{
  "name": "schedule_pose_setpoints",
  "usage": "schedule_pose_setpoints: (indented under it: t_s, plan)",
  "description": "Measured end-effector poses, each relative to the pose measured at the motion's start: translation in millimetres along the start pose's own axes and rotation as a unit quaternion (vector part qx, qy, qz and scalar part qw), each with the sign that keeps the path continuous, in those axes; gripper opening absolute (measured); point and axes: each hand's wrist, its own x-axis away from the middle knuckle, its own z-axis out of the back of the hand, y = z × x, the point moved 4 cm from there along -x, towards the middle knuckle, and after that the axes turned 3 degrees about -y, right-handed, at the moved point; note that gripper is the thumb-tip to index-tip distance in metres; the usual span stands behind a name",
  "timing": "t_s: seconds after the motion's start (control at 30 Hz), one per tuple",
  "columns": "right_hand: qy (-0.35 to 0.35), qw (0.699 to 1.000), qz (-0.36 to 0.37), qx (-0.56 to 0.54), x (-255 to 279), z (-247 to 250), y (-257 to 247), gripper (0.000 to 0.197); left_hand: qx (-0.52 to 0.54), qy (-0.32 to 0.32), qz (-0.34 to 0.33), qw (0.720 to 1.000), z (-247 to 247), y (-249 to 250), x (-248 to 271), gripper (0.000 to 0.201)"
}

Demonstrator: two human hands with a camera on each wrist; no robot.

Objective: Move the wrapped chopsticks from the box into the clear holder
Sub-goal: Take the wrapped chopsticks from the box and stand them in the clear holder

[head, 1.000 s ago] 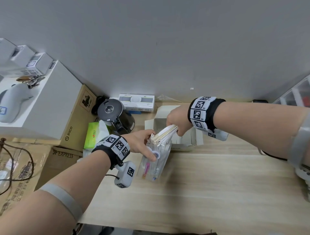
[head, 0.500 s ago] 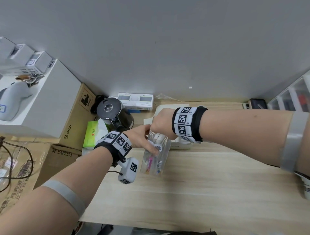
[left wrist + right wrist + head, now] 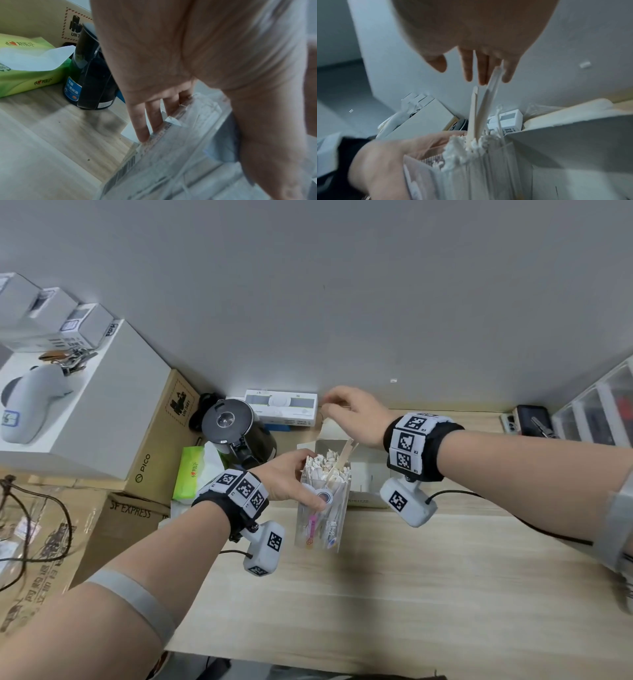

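Head view shows the clear holder (image 3: 323, 501) standing on the worktop (image 3: 394, 587), packed with wrapped chopsticks (image 3: 327, 465), so most of the transfer looks done. The left hand (image 3: 291, 479) grips the holder's side, thumb across the front and fingers (image 3: 142, 127) curled round the far wall. The right hand (image 3: 352, 414) hovers above the holder and over the white box (image 3: 366, 474) just behind it; its fingers (image 3: 481, 67) are spread and straight and hold nothing. Two sticks (image 3: 481, 108) stand proud of the bundle, leaning up toward those fingers, and whether they touch a fingertip cannot be told from the right wrist view. My reading is that a batch is just in and settling. The next move probably calls for pressing the two tall sticks down level with the rest, or reaching back into the box, whose contents are hidden here, while the left hand steadies the holder.
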Motion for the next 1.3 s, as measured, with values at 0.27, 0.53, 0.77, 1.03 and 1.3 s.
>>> schedule_pose_setpoints:
  t_s: [0.27, 0.53, 0.77, 1.03, 1.3]
  plan:
    - [-0.155, 0.982, -0.055, 0.098, 24, -40, 10, 0.059, -0.004, 0.018, -0.009, 1.000, -3, 7, -7, 0.089]
    - [-0.165, 0.962, 0.015, 0.218, 35, -63, 10, 0.066, 0.031, 0.027, -0.012, 0.999, -13, 10, -8, 0.069]
    - [-0.171, 0.955, 0.045, 0.238, 39, -64, 11, 0.072, 0.027, 0.001, -0.035, 0.999, -16, 20, -19, 0.080]
    - [-0.086, 0.996, -0.003, 0.018, 42, -21, 28, 0.106, -0.020, 0.015, -0.050, 0.998, -20, 48, -27, 0.085]
    - [-0.188, 0.972, -0.110, 0.090, 61, 83, 54, 0.088, -0.033, 0.008, -0.082, 0.996, -23, 118, -55, 0.094]
